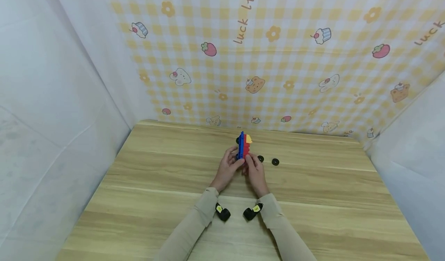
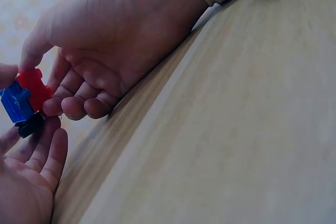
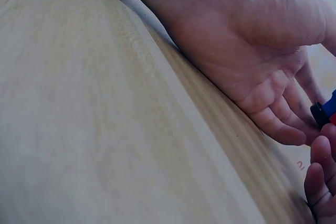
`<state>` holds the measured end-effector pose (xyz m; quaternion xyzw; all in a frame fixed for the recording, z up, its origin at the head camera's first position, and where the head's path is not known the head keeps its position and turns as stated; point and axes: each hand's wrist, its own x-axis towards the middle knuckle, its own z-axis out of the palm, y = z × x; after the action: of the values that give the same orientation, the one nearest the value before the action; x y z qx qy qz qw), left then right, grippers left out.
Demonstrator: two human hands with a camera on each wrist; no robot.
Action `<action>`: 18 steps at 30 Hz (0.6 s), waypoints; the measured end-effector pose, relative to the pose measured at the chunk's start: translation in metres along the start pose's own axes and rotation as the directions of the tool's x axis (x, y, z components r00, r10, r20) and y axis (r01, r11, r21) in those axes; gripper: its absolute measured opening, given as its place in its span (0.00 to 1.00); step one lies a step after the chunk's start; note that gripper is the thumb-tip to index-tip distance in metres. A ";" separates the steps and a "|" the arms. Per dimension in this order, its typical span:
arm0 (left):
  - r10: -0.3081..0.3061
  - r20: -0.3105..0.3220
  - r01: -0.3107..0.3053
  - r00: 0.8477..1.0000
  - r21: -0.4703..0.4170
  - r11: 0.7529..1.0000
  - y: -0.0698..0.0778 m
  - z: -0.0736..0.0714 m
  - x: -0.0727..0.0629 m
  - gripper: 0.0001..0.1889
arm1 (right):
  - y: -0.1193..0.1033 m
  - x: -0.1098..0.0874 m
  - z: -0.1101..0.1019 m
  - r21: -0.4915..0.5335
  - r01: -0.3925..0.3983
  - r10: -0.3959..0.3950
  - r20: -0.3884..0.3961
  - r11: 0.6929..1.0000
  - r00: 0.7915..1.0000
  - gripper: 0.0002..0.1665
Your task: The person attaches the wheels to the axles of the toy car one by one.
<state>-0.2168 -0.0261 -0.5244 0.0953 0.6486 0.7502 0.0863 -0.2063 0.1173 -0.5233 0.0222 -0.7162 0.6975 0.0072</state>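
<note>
Both hands hold a small toy vehicle (image 1: 245,149) above the table, turned on its side with one end pointing away. Its long base is blue, with red blocks and a yellow block on top, and a black wheel (image 1: 238,140) shows on its left side. My left hand (image 1: 228,168) grips the near end from the blue side. On the red side my right hand (image 1: 256,173) pinches the same end, its thumb against the red block (image 2: 34,88). A black wheel (image 3: 318,114) under the blue base lies at the left fingers.
Two loose black wheels lie on the wooden table (image 1: 156,168): one wheel (image 1: 260,158) just beyond the right hand, another wheel (image 1: 275,161) farther right. A checkered cloth (image 1: 292,68) hangs behind the table, with white cloth (image 1: 62,99) at the sides.
</note>
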 end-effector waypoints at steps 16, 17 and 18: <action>-0.053 -0.060 0.048 0.997 -0.086 0.995 -0.016 -0.004 0.008 0.28 | 0.000 -0.004 -0.001 0.002 0.077 -0.077 -0.084 0.997 0.993 0.22; -0.058 -0.069 0.051 0.996 -0.098 0.994 -0.021 -0.004 0.009 0.27 | 0.000 -0.005 -0.002 -0.007 0.082 -0.083 -0.113 0.997 0.990 0.20; -0.056 -0.077 0.048 0.995 -0.102 0.994 -0.026 -0.004 0.011 0.27 | 0.000 -0.006 -0.002 -0.025 0.077 -0.080 -0.140 0.997 0.987 0.19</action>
<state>-0.2282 -0.0236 -0.5500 0.0438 0.6153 0.7825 0.0845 -0.1998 0.1197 -0.5235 0.0010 -0.7194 0.6893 0.0856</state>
